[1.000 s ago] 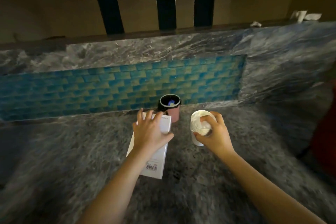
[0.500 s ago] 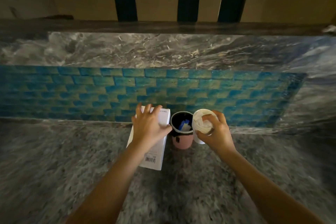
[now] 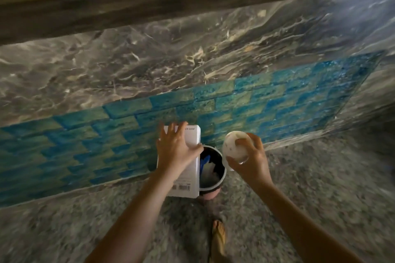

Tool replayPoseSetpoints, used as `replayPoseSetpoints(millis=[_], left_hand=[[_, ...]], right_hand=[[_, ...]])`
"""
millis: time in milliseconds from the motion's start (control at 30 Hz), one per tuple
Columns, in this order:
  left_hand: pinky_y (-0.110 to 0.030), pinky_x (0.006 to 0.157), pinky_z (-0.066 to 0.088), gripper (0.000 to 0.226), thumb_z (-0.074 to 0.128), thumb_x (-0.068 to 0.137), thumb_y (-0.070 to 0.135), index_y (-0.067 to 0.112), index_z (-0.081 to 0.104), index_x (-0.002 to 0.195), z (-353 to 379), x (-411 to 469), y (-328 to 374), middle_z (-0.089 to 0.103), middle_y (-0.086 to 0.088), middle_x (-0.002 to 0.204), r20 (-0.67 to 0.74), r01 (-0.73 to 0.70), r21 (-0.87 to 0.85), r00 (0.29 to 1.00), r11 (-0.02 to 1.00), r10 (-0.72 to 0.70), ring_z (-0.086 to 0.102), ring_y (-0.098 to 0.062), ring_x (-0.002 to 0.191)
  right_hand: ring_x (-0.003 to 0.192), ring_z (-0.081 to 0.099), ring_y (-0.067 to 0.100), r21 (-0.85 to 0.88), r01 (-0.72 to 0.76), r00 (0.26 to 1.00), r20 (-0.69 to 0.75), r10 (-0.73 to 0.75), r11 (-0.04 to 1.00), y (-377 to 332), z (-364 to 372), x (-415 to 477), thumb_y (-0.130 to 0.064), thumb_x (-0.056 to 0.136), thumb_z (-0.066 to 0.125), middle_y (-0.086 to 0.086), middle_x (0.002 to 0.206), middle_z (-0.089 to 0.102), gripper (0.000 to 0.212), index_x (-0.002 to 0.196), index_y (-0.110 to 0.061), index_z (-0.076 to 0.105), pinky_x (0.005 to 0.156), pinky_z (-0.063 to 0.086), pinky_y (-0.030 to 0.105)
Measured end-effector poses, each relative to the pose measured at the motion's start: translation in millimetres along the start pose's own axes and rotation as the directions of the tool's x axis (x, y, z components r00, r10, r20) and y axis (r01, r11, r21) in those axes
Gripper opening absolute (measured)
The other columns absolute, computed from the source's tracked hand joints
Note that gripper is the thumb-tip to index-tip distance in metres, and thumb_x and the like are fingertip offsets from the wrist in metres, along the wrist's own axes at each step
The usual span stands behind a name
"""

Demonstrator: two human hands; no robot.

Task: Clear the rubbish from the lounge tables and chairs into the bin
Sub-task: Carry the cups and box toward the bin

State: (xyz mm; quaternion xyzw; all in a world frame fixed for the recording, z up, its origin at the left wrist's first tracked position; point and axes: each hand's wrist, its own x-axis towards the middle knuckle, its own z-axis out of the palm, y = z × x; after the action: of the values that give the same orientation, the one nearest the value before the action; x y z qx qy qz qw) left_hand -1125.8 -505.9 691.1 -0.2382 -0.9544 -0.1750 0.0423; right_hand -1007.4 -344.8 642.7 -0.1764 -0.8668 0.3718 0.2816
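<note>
A small pink bin (image 3: 210, 192) with a dark liner stands on the floor against the tiled wall, with blue and white rubbish inside. My left hand (image 3: 176, 151) grips a flat white box (image 3: 188, 179) with a barcode, held just left of the bin and overlapping its left rim. My right hand (image 3: 250, 160) holds a stack of white paper cups (image 3: 233, 147), tipped with the mouth towards me, just above the bin's right rim.
A low wall of blue-green tiles (image 3: 277, 102) under a grey marble slab (image 3: 171, 60) rises right behind the bin. The floor is speckled grey stone (image 3: 310, 188). My sandalled foot (image 3: 219, 237) is just in front of the bin.
I have come closer and the view has tilted down. The bin now lies directly under my hands; the box and the cups have moved over its rim.
</note>
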Motion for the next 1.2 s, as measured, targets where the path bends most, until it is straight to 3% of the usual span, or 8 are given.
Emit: replayPoseSetpoints(millis=[200,333,467,600,733,867,1000,1200], left_hand=[[-0.041,0.104,0.030,0.078,0.059,0.072,0.059,0.016,0.037,0.133,112,104,-31,0.039,-0.009,0.134,0.136,0.098,-0.033,0.986,0.995,-0.093,0.029,-0.027,0.127],[-0.045,0.101,0.034,0.079,0.061,0.073,0.058,0.017,0.033,0.135,181,146,-59,0.038,-0.009,0.135,0.230,0.144,-0.088,0.966,0.986,-0.121,0.030,-0.027,0.126],[-0.046,0.093,0.041,0.079,0.065,0.072,0.055,0.016,0.035,0.134,251,176,-87,0.042,-0.012,0.131,0.274,0.128,-0.126,0.958,0.984,-0.090,0.033,-0.027,0.121],[-0.052,0.105,0.028,0.082,0.066,0.073,0.054,0.014,0.033,0.138,313,194,-109,0.036,-0.013,0.141,0.363,0.136,-0.143,0.929,0.980,-0.076,0.024,-0.033,0.132],[-0.053,0.110,0.019,0.075,0.055,0.078,0.059,0.019,0.035,0.138,343,204,-131,0.030,-0.010,0.146,0.433,0.078,-0.110,0.901,0.991,-0.022,0.021,-0.029,0.136],[-0.049,0.099,0.034,0.062,0.051,0.075,0.050,0.012,0.050,0.125,327,208,-135,0.052,-0.014,0.126,0.434,-0.054,-0.172,0.893,0.984,0.124,0.043,-0.032,0.119],[-0.040,0.089,0.041,0.056,0.051,0.074,0.043,0.011,0.055,0.120,290,223,-107,0.058,-0.010,0.119,0.410,-0.184,-0.307,0.860,0.934,0.305,0.051,-0.029,0.111],[-0.039,0.086,0.044,0.052,0.057,0.073,0.036,0.005,0.060,0.114,206,253,6,0.062,-0.014,0.110,0.225,-0.511,-0.501,0.702,0.698,0.676,0.056,-0.033,0.104]], right_hand=[[0.095,0.054,0.024,-0.030,-0.188,0.980,0.064,0.190,0.982,84,101,64,-0.012,0.058,0.084,0.013,0.118,0.050,0.051,0.104,-0.007,0.062,0.070,0.050,0.029],[0.095,0.056,0.026,-0.068,-0.305,0.949,0.059,0.309,0.950,130,159,78,-0.014,0.059,0.084,0.013,0.121,0.049,0.050,0.104,-0.008,0.063,0.070,0.047,0.025],[0.102,0.055,0.027,-0.060,-0.392,0.917,0.050,0.395,0.918,168,216,81,-0.016,0.060,0.083,0.014,0.123,0.048,0.057,0.111,-0.008,0.059,0.076,0.054,0.035],[0.108,0.050,0.023,-0.044,-0.454,0.891,0.000,0.454,0.890,203,269,79,-0.015,0.060,0.083,0.016,0.124,0.048,0.053,0.108,-0.006,0.061,0.080,0.052,0.035],[0.128,0.037,0.033,-0.129,-0.543,0.836,0.011,0.549,0.830,216,297,68,-0.019,0.063,0.080,0.013,0.140,0.037,0.052,0.111,-0.013,0.061,0.095,0.041,0.053],[0.125,0.039,0.033,-0.139,-0.598,0.801,-0.052,0.597,0.790,197,294,66,-0.021,0.066,0.077,0.013,0.137,0.041,0.048,0.111,-0.016,0.060,0.098,0.038,0.052],[0.124,0.040,0.028,-0.086,-0.627,0.773,-0.193,0.605,0.774,169,264,81,-0.018,0.069,0.073,0.008,0.134,0.043,0.046,0.112,-0.018,0.059,0.098,0.029,0.037],[0.118,0.048,0.025,-0.029,-0.613,0.681,-0.525,0.510,0.790,109,151,122,-0.015,0.075,0.070,0.011,0.125,0.050,0.038,0.111,-0.011,0.060,0.097,0.040,0.044]])
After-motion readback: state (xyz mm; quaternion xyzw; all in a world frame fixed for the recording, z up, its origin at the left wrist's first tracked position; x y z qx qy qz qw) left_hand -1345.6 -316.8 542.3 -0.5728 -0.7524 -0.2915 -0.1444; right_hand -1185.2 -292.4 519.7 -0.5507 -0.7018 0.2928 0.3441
